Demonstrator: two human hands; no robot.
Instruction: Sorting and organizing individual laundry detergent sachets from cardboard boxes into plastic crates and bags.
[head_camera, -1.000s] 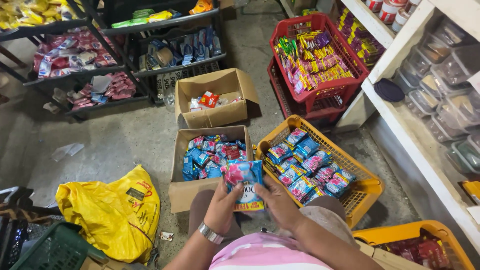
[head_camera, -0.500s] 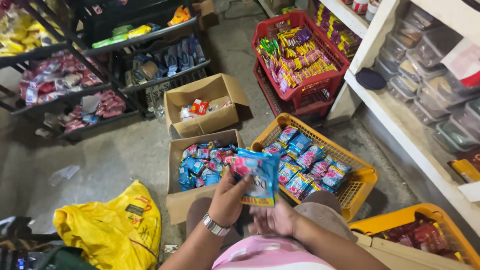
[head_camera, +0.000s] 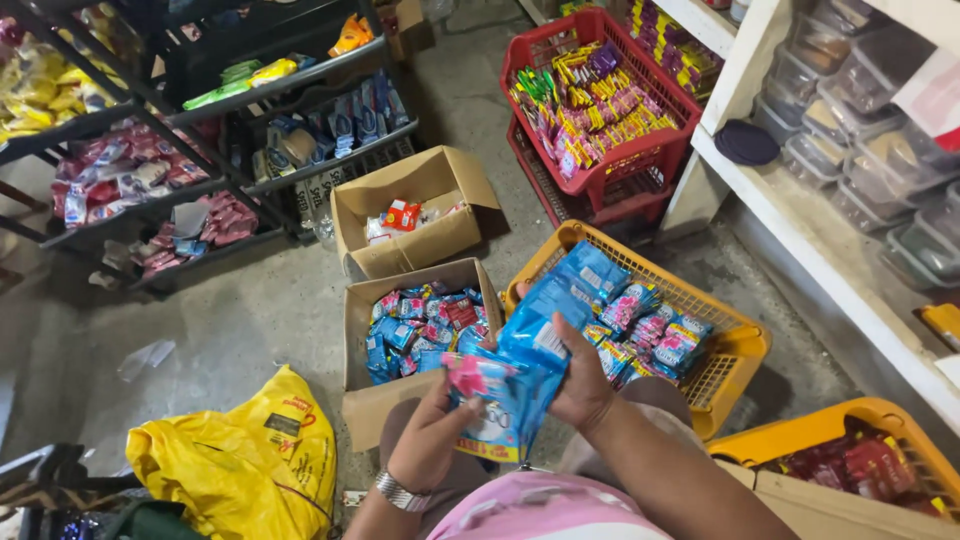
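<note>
Both hands hold a bunch of blue and pink snack packets (head_camera: 520, 375) above my lap. My left hand (head_camera: 430, 435), with a metal watch on its wrist, grips the bunch from below. My right hand (head_camera: 580, 385) holds it from the right side, fingers behind the packets. Just beyond the hands stands an open cardboard box (head_camera: 372, 405) full of similar small packets. To its right a yellow plastic basket (head_camera: 735, 340) holds more blue and pink packets.
A second cardboard box (head_camera: 400, 245) with a few items sits farther off. Stacked red baskets (head_camera: 625, 180) hold colourful sweets. Dark wire racks (head_camera: 200, 140) with packets stand at left. A yellow bag (head_camera: 250, 465) lies at lower left, white shelves (head_camera: 830, 260) with clear containers at right, an orange basket (head_camera: 900, 420) lower right.
The packet bunch has been lifted and turned over the space between box and yellow basket. My right hand has come up from under it to grip its right side.
</note>
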